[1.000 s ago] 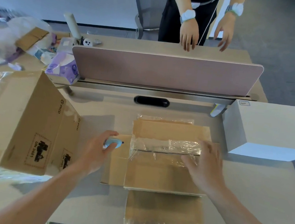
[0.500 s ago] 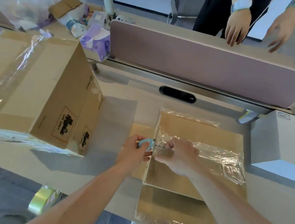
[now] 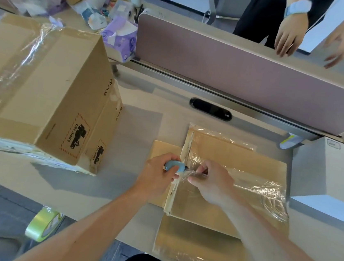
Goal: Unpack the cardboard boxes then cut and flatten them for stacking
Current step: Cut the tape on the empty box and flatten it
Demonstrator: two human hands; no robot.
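Left hand (image 3: 157, 172): clenched round the blue cutter (image 3: 174, 166), at the left edge of the flattened box (image 3: 238, 161).
Right hand (image 3: 210, 182): fingers curled, clear film (image 3: 268, 184) pinched just beside the cutter's tip.
Table (image 3: 135, 126): all boxes are carried on it.
Large cardboard box (image 3: 42, 94): set at the left, film-wrapped, marked "UN 3481".
Flattened box: laid at centre near the front edge, covered in crinkled film.
White box (image 3: 333, 170): placed at the right, just beside the flattened box.
Green tape roll (image 3: 43, 223): seen below the table's front edge.

"PICO" and a "UN 3481" label on the side of the large cardboard box (image 3: 71, 106).
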